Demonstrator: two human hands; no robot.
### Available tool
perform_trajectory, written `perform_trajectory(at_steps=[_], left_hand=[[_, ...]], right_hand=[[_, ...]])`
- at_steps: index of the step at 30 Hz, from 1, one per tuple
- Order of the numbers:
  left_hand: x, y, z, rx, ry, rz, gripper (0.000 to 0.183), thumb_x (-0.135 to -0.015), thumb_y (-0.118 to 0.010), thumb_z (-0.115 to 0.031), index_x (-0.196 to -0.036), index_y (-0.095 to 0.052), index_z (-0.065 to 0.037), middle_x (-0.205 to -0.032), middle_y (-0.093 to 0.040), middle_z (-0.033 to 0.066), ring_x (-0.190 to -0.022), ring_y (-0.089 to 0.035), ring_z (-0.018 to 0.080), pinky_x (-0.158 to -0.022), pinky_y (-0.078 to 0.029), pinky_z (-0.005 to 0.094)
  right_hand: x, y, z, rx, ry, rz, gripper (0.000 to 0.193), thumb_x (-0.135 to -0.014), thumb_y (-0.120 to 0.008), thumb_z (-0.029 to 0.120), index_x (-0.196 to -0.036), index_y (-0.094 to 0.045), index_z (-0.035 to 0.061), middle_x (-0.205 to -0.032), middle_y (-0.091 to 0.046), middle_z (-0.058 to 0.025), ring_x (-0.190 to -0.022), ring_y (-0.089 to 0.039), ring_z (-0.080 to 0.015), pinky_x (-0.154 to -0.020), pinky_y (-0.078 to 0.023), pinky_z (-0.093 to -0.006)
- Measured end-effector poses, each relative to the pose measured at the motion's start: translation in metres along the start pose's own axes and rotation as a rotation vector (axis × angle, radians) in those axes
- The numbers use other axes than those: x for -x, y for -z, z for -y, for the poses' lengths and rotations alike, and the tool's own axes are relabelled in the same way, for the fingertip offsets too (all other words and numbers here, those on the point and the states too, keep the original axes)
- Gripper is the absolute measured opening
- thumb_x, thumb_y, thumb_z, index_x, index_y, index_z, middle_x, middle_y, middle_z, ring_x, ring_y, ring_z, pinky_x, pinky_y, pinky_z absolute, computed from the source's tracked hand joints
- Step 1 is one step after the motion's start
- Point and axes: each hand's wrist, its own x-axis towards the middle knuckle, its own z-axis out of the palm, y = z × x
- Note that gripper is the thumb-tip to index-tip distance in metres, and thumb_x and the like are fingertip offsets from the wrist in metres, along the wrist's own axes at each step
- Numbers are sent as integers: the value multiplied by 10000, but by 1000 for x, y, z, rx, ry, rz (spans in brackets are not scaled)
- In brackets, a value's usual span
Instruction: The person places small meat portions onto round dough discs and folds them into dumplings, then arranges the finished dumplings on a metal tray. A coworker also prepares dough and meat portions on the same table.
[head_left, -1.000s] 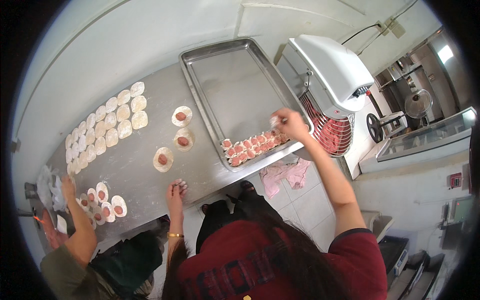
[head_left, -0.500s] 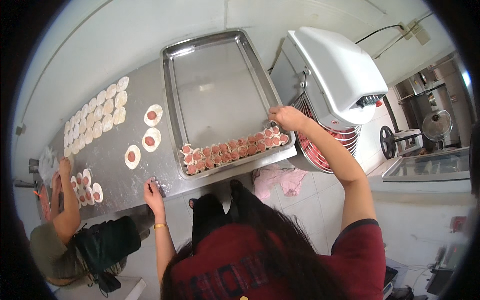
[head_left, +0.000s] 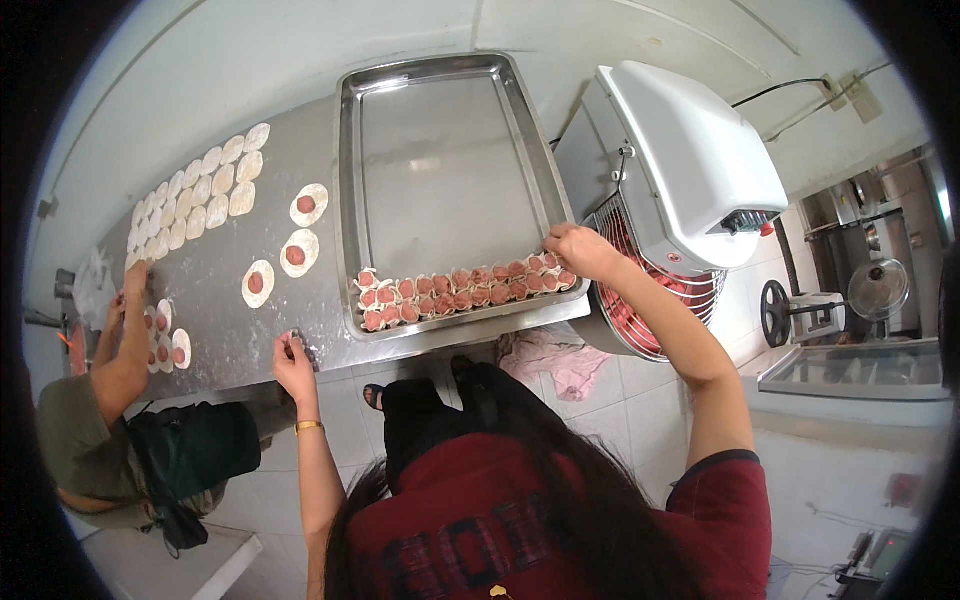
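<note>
At the right end of two rows of open-topped meat dumplings [head_left: 460,288], my right hand [head_left: 586,251] reaches over the rim of a large metal tray [head_left: 440,190]. Its fingers are pinched together just above the end dumplings; what they hold, if anything, is hidden. My left hand [head_left: 294,366] is at the table's front edge, left of the tray. Its fingers are curled around a small dark object that I cannot make out. Nearest to it on the table are wrappers with meat, among them one front wrapper [head_left: 258,284] and one middle wrapper [head_left: 299,254].
Rows of plain wrappers [head_left: 190,200] lie on the metal table [head_left: 215,320]. At the left, a co-worker's hands [head_left: 128,290] are beside several filled wrappers [head_left: 165,335]. A white mixer [head_left: 690,165] with a wire guard over red meat stands right of the tray. A pink cloth [head_left: 560,362] lies below.
The view has shifted slightly. My right hand stays by the end of the dumpling rows, and my left hand stays near the table edge. The co-worker's hands now cover part of the filled wrappers.
</note>
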Motion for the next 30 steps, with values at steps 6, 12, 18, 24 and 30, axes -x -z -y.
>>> perform_trajectory(at_steps=[6, 12, 18, 24, 30], left_hand=[[1, -1, 0, 14, -20, -23, 171, -852, -570, -125, -962, -618, -3, -706, -609, 86, -617, -564, 166, -603, -461, 304], [1, 0, -2, -9, -9, -5, 168, -840, -571, -115, -967, -619, -15, -721, -616, 97, -627, -576, 177, -609, -464, 311], [1, 2, -3, -27, -20, -1, 168, -834, -570, -107, -967, -617, -16, -753, -624, 107, -646, -583, 181, -614, -463, 316], [1, 0, 3, -52, -66, -9, 168, -839, -575, -120, -955, -613, -4, -761, -620, 116, -641, -579, 183, -616, -462, 323], [-1, 1, -3, -19, -160, -17, 159, -865, -568, -150, -903, -599, 1, -676, -577, 73, -579, -503, 145, -562, -433, 305]], right_hand=[[-13, 11, 0, -60, -197, 292, 218, -627, -638, 62, -841, -655, 25, -803, -648, -183, -817, -637, -345, -740, -517, -418], [-28, 27, -3, -71, -265, 475, 182, -685, -644, 171, -808, -699, 49, -809, -656, -203, -832, -639, -357, -746, -516, -415], [-23, 28, -5, 75, -186, 445, 194, -697, -631, 241, -788, -711, 89, -796, -663, -178, -844, -634, -332, -797, -455, -447], [-18, 21, -6, 83, -177, 443, 142, -661, -654, 202, -745, -701, 97, -792, -667, -147, -859, -629, -314, -811, -424, -423], [-22, 24, -7, 16, -221, 517, 118, -668, -649, 173, -749, -703, 106, -791, -668, -130, -871, -632, -291, -800, -412, -398]])
